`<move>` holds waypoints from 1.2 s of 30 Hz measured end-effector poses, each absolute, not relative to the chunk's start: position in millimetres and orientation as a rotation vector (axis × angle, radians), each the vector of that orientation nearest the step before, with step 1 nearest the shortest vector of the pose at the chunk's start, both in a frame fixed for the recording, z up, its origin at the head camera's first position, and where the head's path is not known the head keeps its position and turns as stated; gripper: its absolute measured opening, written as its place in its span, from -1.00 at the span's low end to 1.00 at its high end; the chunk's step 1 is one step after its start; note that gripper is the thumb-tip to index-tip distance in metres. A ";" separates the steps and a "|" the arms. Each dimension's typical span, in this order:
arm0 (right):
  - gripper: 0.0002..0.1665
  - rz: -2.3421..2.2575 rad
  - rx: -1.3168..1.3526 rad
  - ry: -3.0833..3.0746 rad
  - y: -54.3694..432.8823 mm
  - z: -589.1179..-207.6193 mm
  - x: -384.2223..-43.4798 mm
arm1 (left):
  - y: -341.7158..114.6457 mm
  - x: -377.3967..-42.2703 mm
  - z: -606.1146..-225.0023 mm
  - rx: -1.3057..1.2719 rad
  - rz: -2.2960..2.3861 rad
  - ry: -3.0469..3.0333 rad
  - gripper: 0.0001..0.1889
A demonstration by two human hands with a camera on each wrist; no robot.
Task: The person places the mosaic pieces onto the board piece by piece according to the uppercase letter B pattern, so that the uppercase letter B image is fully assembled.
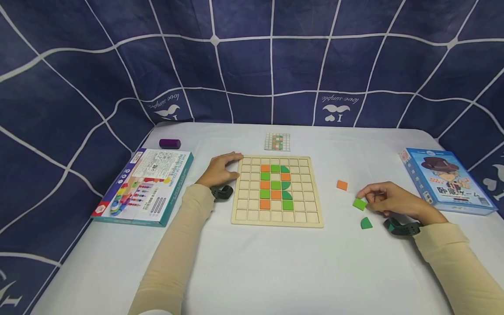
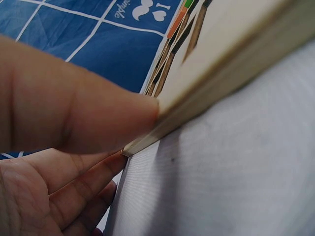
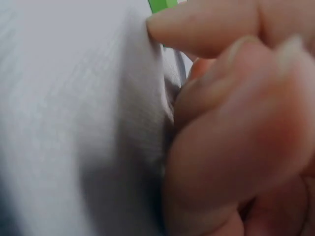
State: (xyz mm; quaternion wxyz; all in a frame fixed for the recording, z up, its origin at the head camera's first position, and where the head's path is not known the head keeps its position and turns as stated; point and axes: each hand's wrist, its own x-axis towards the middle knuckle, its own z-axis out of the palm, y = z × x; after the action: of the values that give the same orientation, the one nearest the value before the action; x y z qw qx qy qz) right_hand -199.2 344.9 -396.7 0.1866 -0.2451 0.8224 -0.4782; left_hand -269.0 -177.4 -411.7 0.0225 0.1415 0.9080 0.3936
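A wooden grid board (image 1: 247,205) lies mid-table, with orange squares, light green squares and dark green rounded tiles filling some middle cells. At its upper left corner rests my left hand (image 1: 220,169); in the left wrist view the thumb (image 2: 113,118) touches the board's rim and the other fingers extend near the corner. Right of the board, my right hand (image 1: 390,199) pinches a light green square tile (image 1: 359,204) at its fingertips, just over the tablecloth. Nearby lie an orange square tile (image 1: 342,185) and a dark green quarter-circle tile (image 1: 366,223).
Behind the board lies a small pattern card (image 1: 277,142) with a similar coloured design. A flat toy box (image 1: 157,188) and a purple cylinder (image 1: 169,143) are at the left. At the right lies a blue game box (image 1: 449,179). A dark blue cloth (image 1: 244,65) hangs behind the table.
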 end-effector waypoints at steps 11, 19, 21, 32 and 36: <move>-0.57 -1.281 -0.767 2.342 341.4 -397.4 -200.1 | -177.7 -268.0 -411.2 0.427 1.212 2.812 -0.29; -0.67 -1.246 -0.661 2.445 337.5 -397.2 -198.7 | -177.2 -267.6 -411.3 0.427 1.228 2.811 -0.30; -0.65 -1.240 -0.617 2.458 336.7 -396.6 -198.2 | -177.0 -267.8 -411.2 0.431 1.231 2.810 -0.30; -0.69 -1.210 -0.559 2.484 333.0 -391.8 -196.0 | -176.8 -267.3 -410.5 0.449 1.233 2.810 -0.30; -0.70 -1.187 -0.554 2.511 324.8 -387.3 -193.1 | -176.4 -267.0 -410.3 0.462 1.227 2.815 -0.29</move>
State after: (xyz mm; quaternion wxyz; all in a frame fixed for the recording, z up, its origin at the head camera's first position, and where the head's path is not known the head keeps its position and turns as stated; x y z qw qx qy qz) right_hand -193.1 324.8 -387.3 0.1541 -0.1932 0.8760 -0.4142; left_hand -267.0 -176.4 -410.3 0.0179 0.1487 0.9063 0.3951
